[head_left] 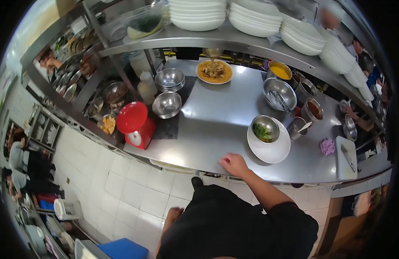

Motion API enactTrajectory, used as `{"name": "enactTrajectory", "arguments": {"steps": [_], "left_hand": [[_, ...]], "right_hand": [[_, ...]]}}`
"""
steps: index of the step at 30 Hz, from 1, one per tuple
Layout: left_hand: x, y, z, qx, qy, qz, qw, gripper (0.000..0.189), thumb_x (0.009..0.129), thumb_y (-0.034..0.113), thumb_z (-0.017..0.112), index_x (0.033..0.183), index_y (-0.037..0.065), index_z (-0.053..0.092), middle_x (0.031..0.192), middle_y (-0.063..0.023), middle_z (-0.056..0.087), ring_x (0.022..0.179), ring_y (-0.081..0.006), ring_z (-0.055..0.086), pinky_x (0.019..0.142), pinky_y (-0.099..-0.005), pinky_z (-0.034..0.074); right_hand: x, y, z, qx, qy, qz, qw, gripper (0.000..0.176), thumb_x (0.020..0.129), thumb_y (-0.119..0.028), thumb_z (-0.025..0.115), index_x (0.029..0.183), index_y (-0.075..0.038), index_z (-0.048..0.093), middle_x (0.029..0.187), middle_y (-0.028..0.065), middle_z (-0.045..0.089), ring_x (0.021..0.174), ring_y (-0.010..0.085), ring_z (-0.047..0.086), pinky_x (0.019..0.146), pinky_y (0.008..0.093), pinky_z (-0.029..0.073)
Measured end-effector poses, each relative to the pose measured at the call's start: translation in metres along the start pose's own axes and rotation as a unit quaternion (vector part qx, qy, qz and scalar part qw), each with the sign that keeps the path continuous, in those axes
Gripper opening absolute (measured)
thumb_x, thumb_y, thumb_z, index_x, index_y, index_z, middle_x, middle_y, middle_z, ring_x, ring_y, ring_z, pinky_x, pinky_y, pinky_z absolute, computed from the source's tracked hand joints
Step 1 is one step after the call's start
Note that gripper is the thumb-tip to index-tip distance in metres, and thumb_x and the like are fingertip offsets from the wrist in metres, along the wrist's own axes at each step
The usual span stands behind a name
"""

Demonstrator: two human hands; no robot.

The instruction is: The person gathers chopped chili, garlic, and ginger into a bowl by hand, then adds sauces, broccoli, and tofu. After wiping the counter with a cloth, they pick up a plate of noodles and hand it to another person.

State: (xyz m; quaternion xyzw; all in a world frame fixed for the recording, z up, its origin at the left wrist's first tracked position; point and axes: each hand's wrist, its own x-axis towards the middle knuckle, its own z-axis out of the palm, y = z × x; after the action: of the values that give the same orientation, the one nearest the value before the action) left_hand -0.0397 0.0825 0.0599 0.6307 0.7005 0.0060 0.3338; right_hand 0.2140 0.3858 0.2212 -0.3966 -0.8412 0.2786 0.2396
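My right hand (235, 165) hovers over the front edge of the steel counter (208, 138), its fingers curled in and nothing visible in them. Low beside my body is my left hand (175, 213), fingers folded into a loose fist. Closest to my right hand is a white plate (275, 153), with a steel bowl (272, 122) of chopped greens (262, 131) set on it. Across the counter, brown sauce runs from a metal vessel (213, 52) onto a plate of food (214, 72); whoever holds the vessel is hidden by the shelf.
A red scale (139, 125) and steel bowls (167, 105) stand on the left. To the right are sauce containers (311, 109), a bowl with tongs (279, 94), a purple cloth (327, 146) and a knife (348, 156) on a white board (346, 166). Stacked plates (197, 15) fill the overhead shelf.
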Motion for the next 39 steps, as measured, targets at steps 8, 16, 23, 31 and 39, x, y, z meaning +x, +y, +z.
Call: {"name": "enactTrajectory", "arguments": {"steps": [8,16,23,31,39], "left_hand": [[-0.081,-0.1,0.008,-0.301,0.083,-0.392,0.865,0.038,0.085,0.033,0.045,0.064,0.002,0.053,0.064,-0.0136,0.052,0.065,-0.026,0.05,0.053,-0.0355,0.04],[0.019,-0.062,-0.125,-0.336,0.272,-0.256,0.864,0.038,0.087,0.029,0.045,0.061,0.001,0.047,0.054,-0.0066,0.042,0.054,-0.0165,0.04,0.048,-0.0308,0.033],[0.152,0.044,-0.281,-0.251,0.327,0.133,0.902,0.035,0.089,0.024,0.047,0.065,-0.001,0.05,0.051,-0.0013,0.043,0.05,-0.0082,0.037,0.046,-0.0262,0.031],[0.232,0.044,-0.261,-0.146,0.286,0.215,0.922,0.029,0.083,0.025,0.054,0.065,0.003,0.052,0.053,-0.0057,0.047,0.05,-0.0149,0.043,0.049,-0.0304,0.036],[0.222,0.026,-0.262,-0.203,0.223,0.157,0.94,0.024,0.082,0.023,0.056,0.07,0.002,0.056,0.06,-0.0068,0.057,0.051,-0.0138,0.05,0.051,-0.0288,0.04]], "right_hand": [[0.173,0.03,0.082,0.125,0.129,0.114,0.977,0.026,0.08,-0.03,0.058,0.08,-0.004,0.058,0.066,0.0135,0.058,0.059,0.026,0.056,0.055,0.0359,0.044],[0.186,0.037,0.102,0.065,0.168,0.038,0.983,0.021,0.081,-0.028,0.055,0.076,-0.008,0.056,0.07,0.0135,0.059,0.064,0.0334,0.056,0.057,0.0412,0.044],[0.133,0.012,0.068,0.126,0.136,0.118,0.976,0.012,0.075,-0.019,0.055,0.078,-0.008,0.059,0.072,0.0095,0.061,0.066,0.0278,0.058,0.061,0.0377,0.046],[-0.02,-0.018,0.042,0.164,0.241,0.22,0.931,0.021,0.077,-0.024,0.059,0.072,-0.004,0.057,0.059,0.0058,0.053,0.053,0.0156,0.05,0.054,0.03,0.042],[-0.004,-0.024,0.058,0.238,0.214,0.229,0.919,0.03,0.082,-0.025,0.057,0.064,-0.002,0.05,0.051,0.0025,0.043,0.05,0.0098,0.036,0.048,0.0275,0.034]]}}
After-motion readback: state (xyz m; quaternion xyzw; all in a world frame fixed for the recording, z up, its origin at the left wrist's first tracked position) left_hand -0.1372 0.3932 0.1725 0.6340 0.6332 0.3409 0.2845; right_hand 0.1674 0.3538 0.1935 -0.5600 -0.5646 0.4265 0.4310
